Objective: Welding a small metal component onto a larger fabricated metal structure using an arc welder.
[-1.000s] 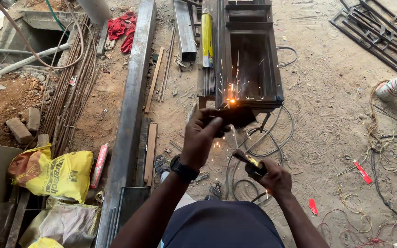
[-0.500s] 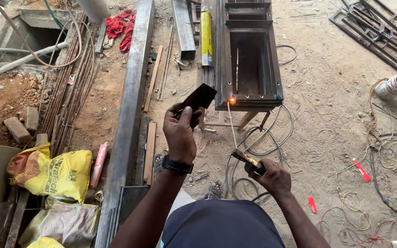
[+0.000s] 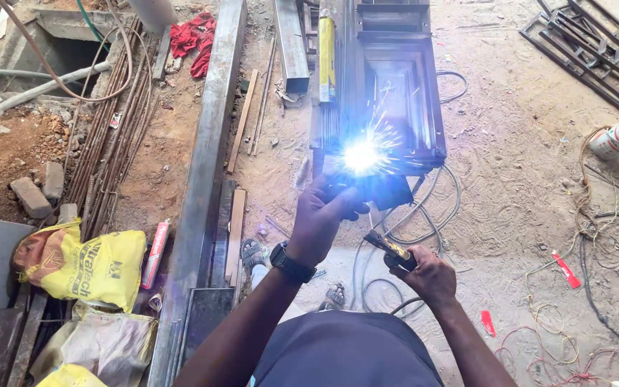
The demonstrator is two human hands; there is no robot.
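Left hand (image 3: pixel 320 215) grips a dark welding shield (image 3: pixel 385 190) beside the arc (image 3: pixel 361 156); right hand (image 3: pixel 424 272) is closed on the electrode holder (image 3: pixel 390 247) at the steel frame (image 3: pixel 395 86) corner. Risk: sparks burn bare skin (no gloves); cables (image 3: pixel 395 287) underfoot could snag.

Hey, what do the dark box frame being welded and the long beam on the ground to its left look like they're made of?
Dark rectangular box frame: probably steel sections, dull blackish and unpainted-looking; bright sparks fly at its near edge. Long grey beam: likely metal too, with straight edges and a matte, dusty grey face; which metal is unclear. The left hand holds a dark shield there, material uncertain.
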